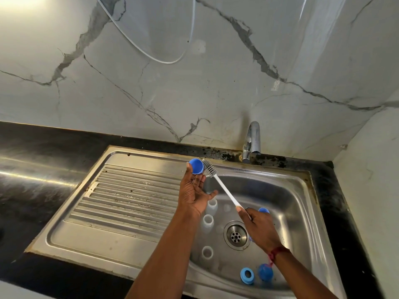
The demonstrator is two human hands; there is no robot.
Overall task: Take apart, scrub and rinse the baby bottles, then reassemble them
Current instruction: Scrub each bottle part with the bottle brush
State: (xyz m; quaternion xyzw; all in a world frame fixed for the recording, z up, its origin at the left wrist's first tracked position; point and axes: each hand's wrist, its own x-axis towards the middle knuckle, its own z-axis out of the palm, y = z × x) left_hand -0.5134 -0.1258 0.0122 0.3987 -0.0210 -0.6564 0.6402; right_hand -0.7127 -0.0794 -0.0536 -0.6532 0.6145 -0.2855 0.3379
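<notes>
1. One blue cap (196, 166) is up over the back rim of the sink, pinched at the fingertips of the left hand (194, 190); that hand is palm up, with the thumb spread wide and off the cap.
2. One brush (210, 169), white-handled, has its bristle head touching the cap's right side; the right hand (259, 227) is closed round the low end of the handle.
3. Three clear bottles (207, 222) stand open-mouthed in the basin, left of the drain (236, 235); two are close together, the third nearer the front.
4. Three more blue parts lie in the basin; one blue ring (247, 275) and one domed cap (265, 272) sit side by side at the front; one blue piece (263, 210) is half hidden behind the right hand (its kind I cannot tell).
5. One steel sink (129, 190), with its ribbed drainboard on the left, is set in a black tabletop (32, 147); one chrome tap (251, 141) stands at the marble wall (151, 93).
</notes>
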